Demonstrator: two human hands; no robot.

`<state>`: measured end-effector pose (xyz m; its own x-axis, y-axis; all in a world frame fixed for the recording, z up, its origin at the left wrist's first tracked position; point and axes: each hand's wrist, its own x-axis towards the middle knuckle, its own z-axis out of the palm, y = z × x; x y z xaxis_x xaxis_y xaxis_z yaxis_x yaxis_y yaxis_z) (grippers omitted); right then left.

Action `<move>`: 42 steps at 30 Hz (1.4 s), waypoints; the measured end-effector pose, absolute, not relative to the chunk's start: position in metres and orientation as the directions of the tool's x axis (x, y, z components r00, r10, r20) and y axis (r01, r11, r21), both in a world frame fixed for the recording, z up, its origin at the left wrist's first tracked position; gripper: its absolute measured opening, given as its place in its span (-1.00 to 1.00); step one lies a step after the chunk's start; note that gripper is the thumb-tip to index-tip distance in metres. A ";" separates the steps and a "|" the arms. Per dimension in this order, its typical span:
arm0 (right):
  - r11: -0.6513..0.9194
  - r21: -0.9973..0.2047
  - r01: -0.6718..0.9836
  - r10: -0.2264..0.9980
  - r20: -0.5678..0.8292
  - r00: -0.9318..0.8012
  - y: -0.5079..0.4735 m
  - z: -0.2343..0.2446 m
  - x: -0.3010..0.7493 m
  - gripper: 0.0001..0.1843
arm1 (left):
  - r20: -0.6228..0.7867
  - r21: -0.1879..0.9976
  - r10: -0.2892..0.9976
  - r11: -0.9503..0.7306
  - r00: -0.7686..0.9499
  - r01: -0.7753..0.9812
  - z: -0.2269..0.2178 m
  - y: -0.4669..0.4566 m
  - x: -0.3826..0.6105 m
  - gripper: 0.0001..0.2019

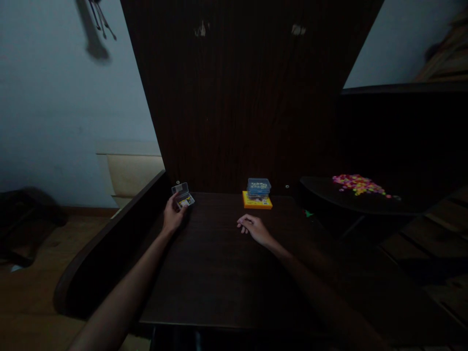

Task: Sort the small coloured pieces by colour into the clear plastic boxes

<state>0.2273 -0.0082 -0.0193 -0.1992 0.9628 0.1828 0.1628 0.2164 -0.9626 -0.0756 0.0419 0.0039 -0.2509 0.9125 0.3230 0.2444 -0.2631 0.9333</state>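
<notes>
At the far left of the dark table (219, 273), my left hand (173, 214) is closed around the near-left side of a small clear plastic box (189, 200). The box's hinged lid stands up at the back, and small yellow and pale pieces lie inside. My right hand (255, 229) hovers over or rests on the middle of the table, fingers curled and the thumb pressed to the index finger. Whether a tiny thing sits in that pinch is too small to tell. Beyond it, a clear box with white bits (259, 185) is stacked on a yellow-orange box (258, 202).
A dark raised side panel (109, 248) edges the table on the left, and a tall dark board (237, 97) rises behind. On the right, a rounded dark shelf (329, 195) carries a heap of bright pink and yellow pieces (360, 185).
</notes>
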 end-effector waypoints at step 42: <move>0.222 -0.965 0.142 0.955 0.185 -0.231 -0.011 -0.019 0.228 -0.80 | 0.430 0.037 0.771 -0.534 0.469 0.845 0.006 0.032 -0.115 -0.52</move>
